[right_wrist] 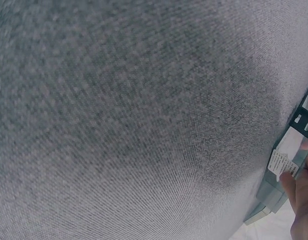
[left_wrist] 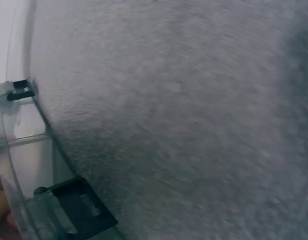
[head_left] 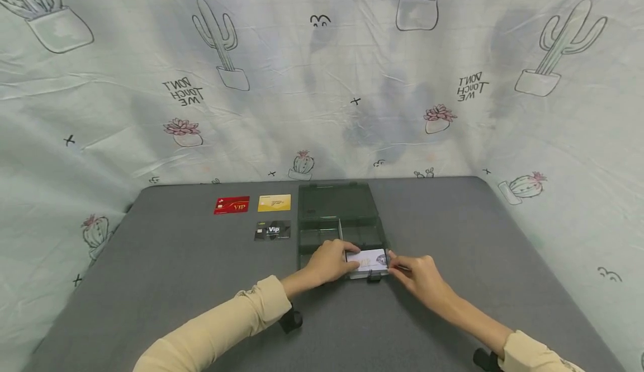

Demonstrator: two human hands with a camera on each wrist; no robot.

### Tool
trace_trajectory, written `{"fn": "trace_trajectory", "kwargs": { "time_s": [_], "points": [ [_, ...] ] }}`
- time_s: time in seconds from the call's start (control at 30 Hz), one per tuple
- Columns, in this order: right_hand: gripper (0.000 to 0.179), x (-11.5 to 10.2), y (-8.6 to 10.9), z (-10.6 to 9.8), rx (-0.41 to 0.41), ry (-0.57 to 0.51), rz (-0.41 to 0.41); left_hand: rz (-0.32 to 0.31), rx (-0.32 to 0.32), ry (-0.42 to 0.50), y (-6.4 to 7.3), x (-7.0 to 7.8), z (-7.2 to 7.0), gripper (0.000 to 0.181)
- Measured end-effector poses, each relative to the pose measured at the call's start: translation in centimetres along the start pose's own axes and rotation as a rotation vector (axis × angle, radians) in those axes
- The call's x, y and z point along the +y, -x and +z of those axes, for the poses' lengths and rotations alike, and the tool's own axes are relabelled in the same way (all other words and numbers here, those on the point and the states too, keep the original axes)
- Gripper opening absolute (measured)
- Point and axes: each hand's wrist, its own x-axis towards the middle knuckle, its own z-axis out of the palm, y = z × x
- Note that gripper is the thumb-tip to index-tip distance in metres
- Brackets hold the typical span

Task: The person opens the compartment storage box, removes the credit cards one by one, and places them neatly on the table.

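Observation:
A white card [head_left: 366, 260] with a small printed picture lies over the front right compartment of a dark, see-through box [head_left: 321, 230] whose lid [head_left: 337, 201] is tipped back. My left hand [head_left: 326, 262] grips the card's left end between thumb and fingers. At its right end, the thumb and fingertips of my right hand [head_left: 425, 279] pinch the edge, close against the box wall. The right wrist view shows my right fingers [right_wrist: 289, 189] by a printed label [right_wrist: 282, 164] on the box side. Dark latches [left_wrist: 76, 207] sit along the box front in the left wrist view.
Left of the box lie a red VIP card [head_left: 231, 205], a yellow card [head_left: 274, 203] and a black Vip card [head_left: 272, 230] on the grey table [head_left: 201, 282]. A cactus-print curtain [head_left: 282, 81] rises behind the table and along both sides.

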Motion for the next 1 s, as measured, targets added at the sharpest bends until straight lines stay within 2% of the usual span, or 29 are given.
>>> {"fn": "trace_trajectory", "kwargs": {
  "time_s": [0.1,0.23,0.33,0.5,0.6,0.67,0.73,0.83,0.93,1.0],
  "points": [
    [0.011,0.0,0.1,0.1,-0.001,0.005,-0.006,0.047,0.059,-0.063,0.4,0.2,0.2,0.028],
    [0.011,0.0,0.2,0.1,-0.002,-0.011,-0.008,0.14,0.152,-0.174,0.7,0.6,0.5,0.021],
    [0.01,0.0,0.2,0.0,0.003,-0.015,-0.009,0.199,0.166,-0.172,0.8,0.8,0.6,0.019],
    [0.011,-0.1,0.1,0.1,0.013,-0.001,-0.011,0.226,0.093,-0.075,0.6,0.8,0.5,0.023],
    [0.013,-0.1,0.1,0.1,0.022,0.008,-0.018,0.255,0.09,0.019,0.0,0.3,0.1,0.022],
    [0.015,-0.1,0.1,0.2,0.023,0.004,-0.02,0.249,0.113,0.106,-0.5,-0.1,-0.5,0.021],
    [0.018,0.0,0.1,0.3,0.025,0.001,-0.018,0.219,0.145,0.18,-0.8,-0.3,-1.0,0.02],
    [0.017,0.0,0.2,0.3,0.021,-0.004,-0.015,0.148,0.151,0.269,-0.7,-0.5,-1.7,0.021],
    [0.013,0.1,0.2,0.2,0.028,-0.004,-0.012,0.106,0.106,0.327,-0.3,-0.7,-2.0,0.021],
    [0.011,0.1,0.2,0.2,0.031,-0.004,-0.009,0.1,0.079,0.337,-0.1,-0.9,-2.0,0.019]
  ]
}}
